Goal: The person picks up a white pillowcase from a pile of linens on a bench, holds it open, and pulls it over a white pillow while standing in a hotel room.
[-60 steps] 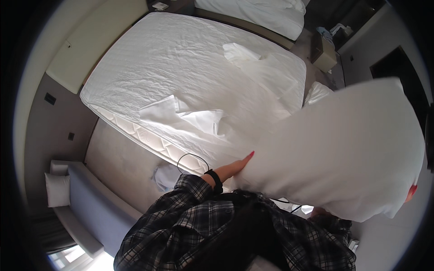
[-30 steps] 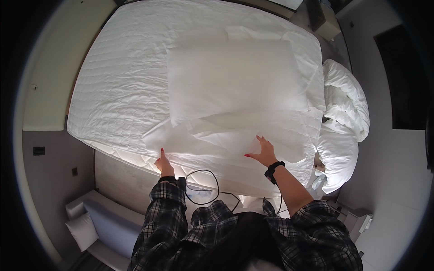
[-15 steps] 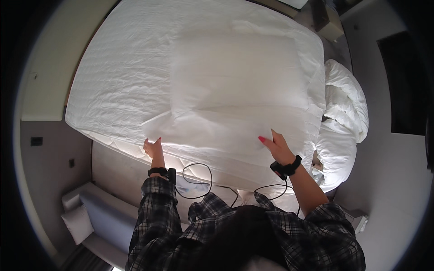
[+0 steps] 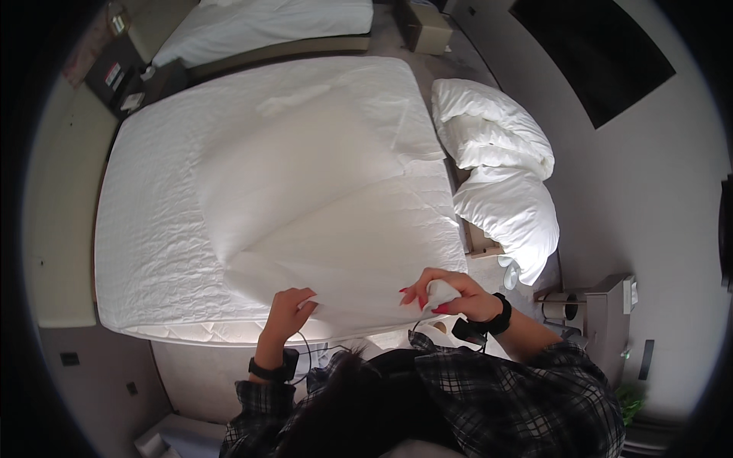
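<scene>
While sheet (image 4: 321, 229) drapes mattress (image 4: 153, 229), both hands (image 4: 286, 309) (image 4: 450, 294) pinch edge.

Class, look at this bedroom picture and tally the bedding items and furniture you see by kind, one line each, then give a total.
White quilted mattresses: 2
Thin white bed sheet, gripped by left hand and right hand: 1
Heaped white duvet on the floor: 1
Black wristbands: 2
Total: 6

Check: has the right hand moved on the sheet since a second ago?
Yes. The right hand pulled back toward the mattress's near edge and now grips the white sheet.
</scene>
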Motion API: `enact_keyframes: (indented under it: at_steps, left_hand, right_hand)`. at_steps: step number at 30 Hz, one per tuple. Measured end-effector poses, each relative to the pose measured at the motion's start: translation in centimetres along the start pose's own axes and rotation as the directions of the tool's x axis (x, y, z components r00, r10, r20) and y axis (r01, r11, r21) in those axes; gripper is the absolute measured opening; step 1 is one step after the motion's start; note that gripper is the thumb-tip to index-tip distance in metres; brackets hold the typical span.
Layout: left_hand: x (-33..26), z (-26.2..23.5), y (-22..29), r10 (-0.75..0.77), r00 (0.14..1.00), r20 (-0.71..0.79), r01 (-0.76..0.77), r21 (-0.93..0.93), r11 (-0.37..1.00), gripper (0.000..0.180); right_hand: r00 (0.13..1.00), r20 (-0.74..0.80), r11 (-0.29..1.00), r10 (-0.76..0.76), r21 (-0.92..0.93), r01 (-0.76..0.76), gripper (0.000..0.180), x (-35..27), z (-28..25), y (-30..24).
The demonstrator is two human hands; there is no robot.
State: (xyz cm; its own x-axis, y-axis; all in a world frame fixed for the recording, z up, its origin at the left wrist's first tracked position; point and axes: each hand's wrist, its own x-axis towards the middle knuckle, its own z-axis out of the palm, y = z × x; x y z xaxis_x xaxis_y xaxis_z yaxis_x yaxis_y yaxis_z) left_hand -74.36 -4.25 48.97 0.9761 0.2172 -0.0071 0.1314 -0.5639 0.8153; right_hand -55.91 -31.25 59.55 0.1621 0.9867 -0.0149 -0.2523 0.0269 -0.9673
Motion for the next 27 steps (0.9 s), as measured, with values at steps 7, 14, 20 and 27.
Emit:
enact_keyframes:
  at_steps: [7,14,20,27]
  left_hand:
    - [1.9,5.8,15.7,0.199,0.971,-0.129,-0.208,-0.059,0.976,0.004]
    - [4.8,17.1,30.2,0.316,0.833,0.455,-0.324,-0.062,0.944,0.033]
    - [7.5,27.3,33.2,0.069,0.594,0.801,-0.305,0.145,0.941,0.031]
    - [10.1,34.5,31.7,-0.07,0.663,0.746,-0.417,0.445,0.793,0.028]
  right_hand:
    - [0.719,-0.606,0.935,-0.341,-0.297,0.192,0.012,-16.6,-5.5,-3.8]
    - [0.405,-0.676,0.747,-0.616,-0.664,0.027,0.014,-38.7,-7.9,-7.7]
    - [0.248,-0.727,0.691,-0.64,-0.686,-0.227,0.017,-50.7,-7.2,-6.8]
    - [-0.151,-0.64,0.657,-0.753,-0.738,-0.153,0.015,-53.4,-8.9,-8.4]
